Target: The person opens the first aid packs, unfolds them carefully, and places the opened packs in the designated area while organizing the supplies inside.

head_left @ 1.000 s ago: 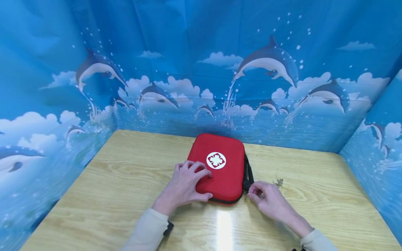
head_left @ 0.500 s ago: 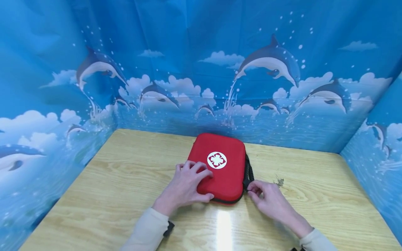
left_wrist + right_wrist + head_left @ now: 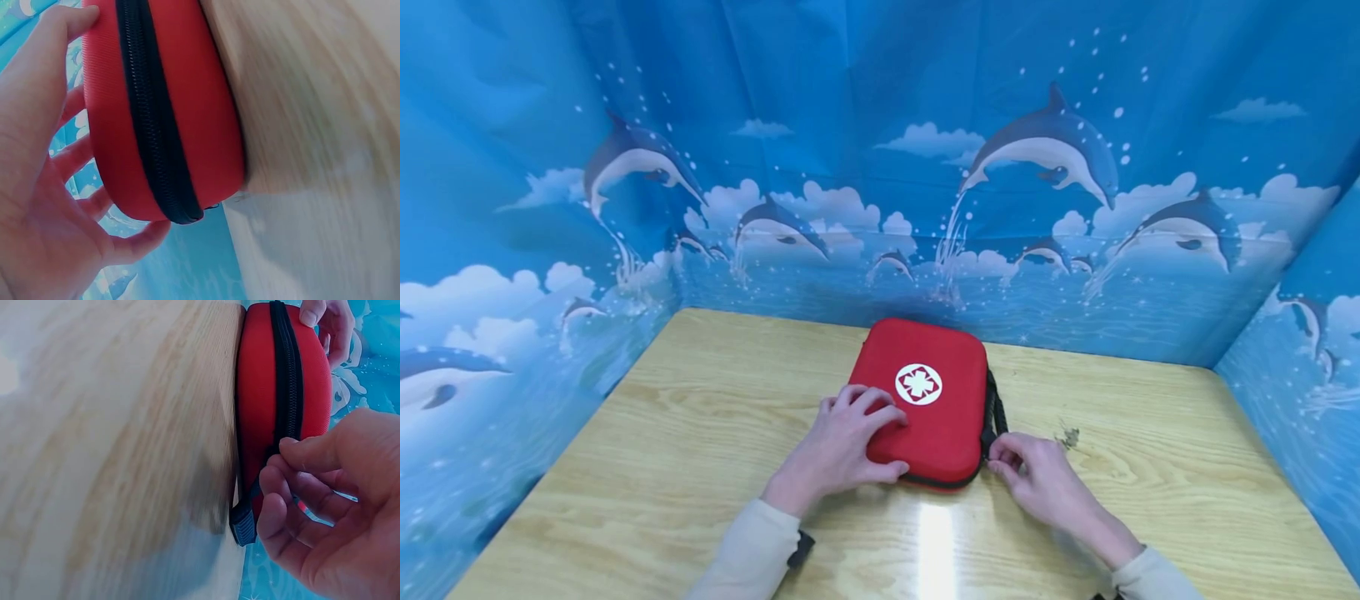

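A closed red case (image 3: pixel 943 425) with rounded corners lies flat near the far edge of the bench (image 3: pixel 722 417), between its far corners: round white emblem (image 3: pixel 918 384) on top, black zipper (image 3: pixel 287 381) along the sides, black strap (image 3: pixel 999 410) at right.

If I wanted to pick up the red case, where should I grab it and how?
Probably by the black strap, with your hand coming from the right. The strap stands out from the side of the case, so fingers could hook it, while the lid is broad with rounded corners. The right hand is by the strap's near end, so aim farther back.
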Tool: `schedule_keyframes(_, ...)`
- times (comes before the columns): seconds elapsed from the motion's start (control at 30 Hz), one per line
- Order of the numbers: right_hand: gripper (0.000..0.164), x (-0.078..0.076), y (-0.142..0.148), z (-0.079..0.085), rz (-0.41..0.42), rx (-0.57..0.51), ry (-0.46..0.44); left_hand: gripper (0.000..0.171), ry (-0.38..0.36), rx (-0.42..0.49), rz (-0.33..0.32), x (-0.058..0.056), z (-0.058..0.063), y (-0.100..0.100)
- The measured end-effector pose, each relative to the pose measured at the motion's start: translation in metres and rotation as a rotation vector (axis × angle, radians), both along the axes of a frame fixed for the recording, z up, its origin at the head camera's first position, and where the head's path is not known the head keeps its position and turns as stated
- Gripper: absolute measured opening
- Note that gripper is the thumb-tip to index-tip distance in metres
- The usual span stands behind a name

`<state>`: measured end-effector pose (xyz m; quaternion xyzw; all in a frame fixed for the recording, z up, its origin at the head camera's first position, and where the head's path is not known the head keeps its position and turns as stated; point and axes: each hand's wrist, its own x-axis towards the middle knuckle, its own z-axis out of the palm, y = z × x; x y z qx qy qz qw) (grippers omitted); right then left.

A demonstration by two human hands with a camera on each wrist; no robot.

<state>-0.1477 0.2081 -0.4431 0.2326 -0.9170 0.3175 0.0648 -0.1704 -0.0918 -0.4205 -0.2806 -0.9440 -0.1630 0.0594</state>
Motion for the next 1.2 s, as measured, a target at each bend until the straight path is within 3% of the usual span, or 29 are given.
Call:
schedule_keyframes(0.67, 0.019, 0.01, -0.003, 0.003, 0.145, -0.064, -0.054, 0.061, 0.002, 0.006, 0.01, 0.0, 0.0, -0.001)
schedule_keyframes(0.83, 0.02, 0.011, -0.006, 0.0, 0.18, -0.078, -0.029, 0.061, -0.003, 0.012, 0.003, -0.001, 0.0, -0.001)
schedule_keyframes(1.2, 0.018, 0.009, 0.001, 0.001, 0.206, -0.085, -0.052, 0.067, -0.1, 0.066, -0.052, -0.016, -0.004, -0.015)
